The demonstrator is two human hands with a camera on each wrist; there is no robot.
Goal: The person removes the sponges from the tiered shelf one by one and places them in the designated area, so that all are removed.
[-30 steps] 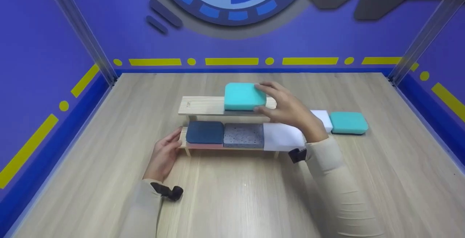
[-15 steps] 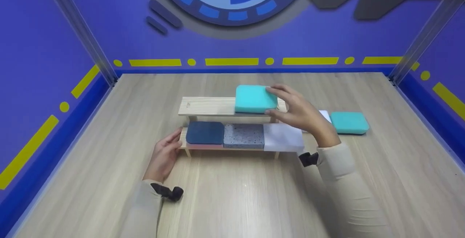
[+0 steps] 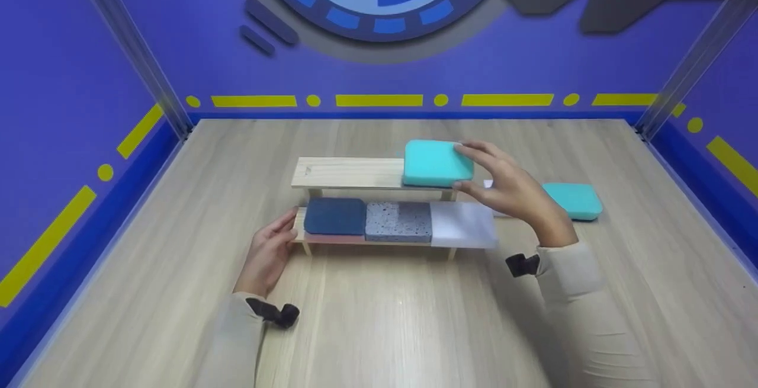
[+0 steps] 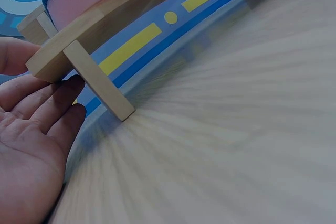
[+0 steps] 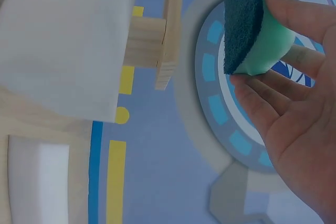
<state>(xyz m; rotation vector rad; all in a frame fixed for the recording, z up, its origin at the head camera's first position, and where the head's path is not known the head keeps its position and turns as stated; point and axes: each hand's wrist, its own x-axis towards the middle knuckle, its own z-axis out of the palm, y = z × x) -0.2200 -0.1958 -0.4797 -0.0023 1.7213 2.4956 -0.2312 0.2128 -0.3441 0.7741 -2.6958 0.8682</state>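
My right hand (image 3: 512,189) pinches a turquoise sponge (image 3: 435,163) by its right side, thumb in front and fingers behind. In the right wrist view the dark scouring pad (image 5: 241,22) faces the rack, with a gap to the upper board (image 5: 170,30). The sponge overlaps the right end of the wooden rack's rear board (image 3: 349,173). My left hand (image 3: 269,255) grips the left end of the lower front board (image 4: 63,51), thumb above and fingers below. On that board sit a pink sponge with its dark pad up (image 3: 336,216), a speckled grey block (image 3: 398,221) and a white block (image 3: 462,224).
A second turquoise sponge (image 3: 574,200) lies on the wooden table (image 3: 385,317) to the right, partly behind my right wrist. Beside it a white block (image 5: 39,179) is mostly hidden by the hand. Blue walls (image 3: 379,74) enclose the table at the back and sides.
My right hand has carried the turquoise sponge rightward along the rear board, from its middle toward its right end. The left hand stays on the front board's left end.
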